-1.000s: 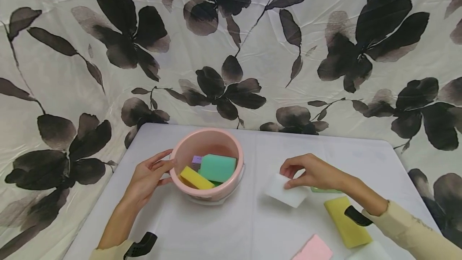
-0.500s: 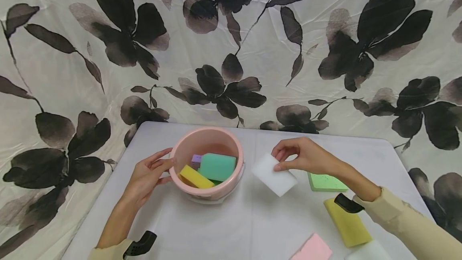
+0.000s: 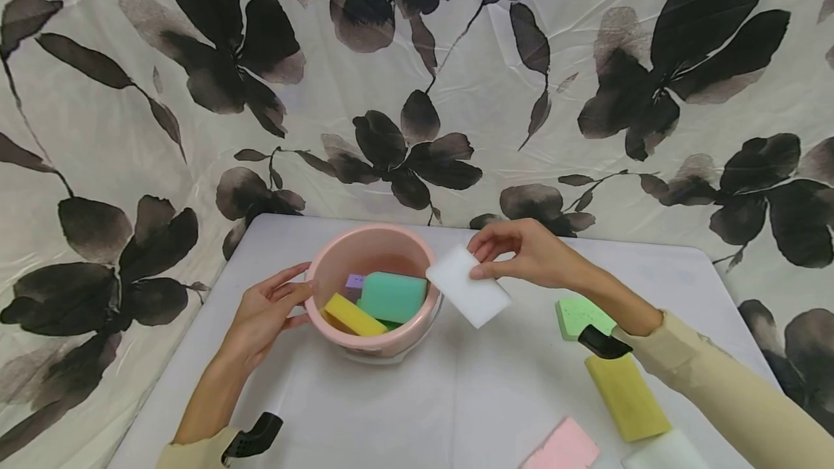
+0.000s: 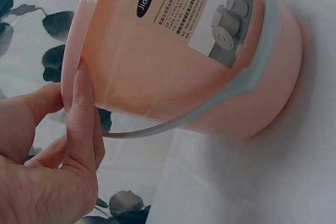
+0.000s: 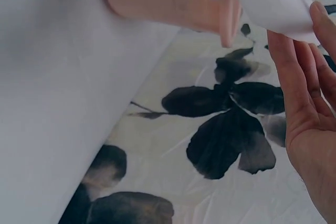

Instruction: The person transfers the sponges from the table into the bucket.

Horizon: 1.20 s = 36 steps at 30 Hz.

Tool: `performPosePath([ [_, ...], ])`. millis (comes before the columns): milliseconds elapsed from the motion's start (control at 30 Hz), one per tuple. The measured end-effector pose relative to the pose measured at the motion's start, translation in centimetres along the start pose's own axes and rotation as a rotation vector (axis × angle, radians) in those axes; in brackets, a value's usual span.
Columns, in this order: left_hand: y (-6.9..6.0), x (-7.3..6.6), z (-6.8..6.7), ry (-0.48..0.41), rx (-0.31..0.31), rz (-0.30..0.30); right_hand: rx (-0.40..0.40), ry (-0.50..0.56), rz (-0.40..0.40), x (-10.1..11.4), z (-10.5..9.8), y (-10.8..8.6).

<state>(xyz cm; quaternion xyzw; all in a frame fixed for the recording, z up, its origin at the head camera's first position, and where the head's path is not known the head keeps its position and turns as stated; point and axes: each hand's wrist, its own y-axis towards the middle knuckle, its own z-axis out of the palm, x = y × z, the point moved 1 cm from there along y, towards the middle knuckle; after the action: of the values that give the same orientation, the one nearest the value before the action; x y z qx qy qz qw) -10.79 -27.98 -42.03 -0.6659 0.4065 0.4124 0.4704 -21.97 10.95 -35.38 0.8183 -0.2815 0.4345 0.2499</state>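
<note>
A pink bucket (image 3: 371, 235) with a grey handle (image 4: 231, 94) stands left of the table's middle. At its left rim, my left hand (image 3: 263, 317) pinches the edge between thumb and fingers, as the left wrist view shows up close. My right hand (image 3: 531, 255) pinches a white sponge (image 3: 465, 288) by its upper right edge, tilted in the air at the bucket's right rim. Inside the bucket lie a teal sponge (image 3: 394, 297), a yellow sponge (image 3: 354, 315) and a small purple piece (image 3: 355, 285), with some green partly hidden beneath them.
On the right of the table (image 3: 391, 411) lie a light green sponge (image 3: 578, 315), partly behind my right wrist, a yellow-green sponge (image 3: 627, 398), a pink sponge (image 3: 563, 446) and another white one (image 3: 667, 452). A floral cloth (image 3: 417, 35) hangs behind the table.
My right hand has lifted the white sponge and carried it left and away from me, up to the bucket's right rim. The left hand has stayed at the left rim.
</note>
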Motion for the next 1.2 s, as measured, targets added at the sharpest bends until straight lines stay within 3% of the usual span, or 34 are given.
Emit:
performPosePath([
  [367, 0.1, 0.0, 0.1, -0.013, -0.009, -0.022, -0.085, 0.004, 0.023, 0.9, 0.8, 2.9],
  [733, 0.1, 0.0, 0.1, -0.008, -0.012, -0.025, -0.168, 0.061, -0.018, 0.9, 1.9, 5.3],
  [1000, 0.0, 0.0, 0.0, -0.005, -0.017, -0.025, -0.244, 0.001, -0.053, 0.7, 3.3, 7.2],
  [1200, 0.1, 0.0, 0.1, -0.015, -0.017, -0.027, -0.255, -0.062, -0.088, 0.5, 4.6, 8.5],
])
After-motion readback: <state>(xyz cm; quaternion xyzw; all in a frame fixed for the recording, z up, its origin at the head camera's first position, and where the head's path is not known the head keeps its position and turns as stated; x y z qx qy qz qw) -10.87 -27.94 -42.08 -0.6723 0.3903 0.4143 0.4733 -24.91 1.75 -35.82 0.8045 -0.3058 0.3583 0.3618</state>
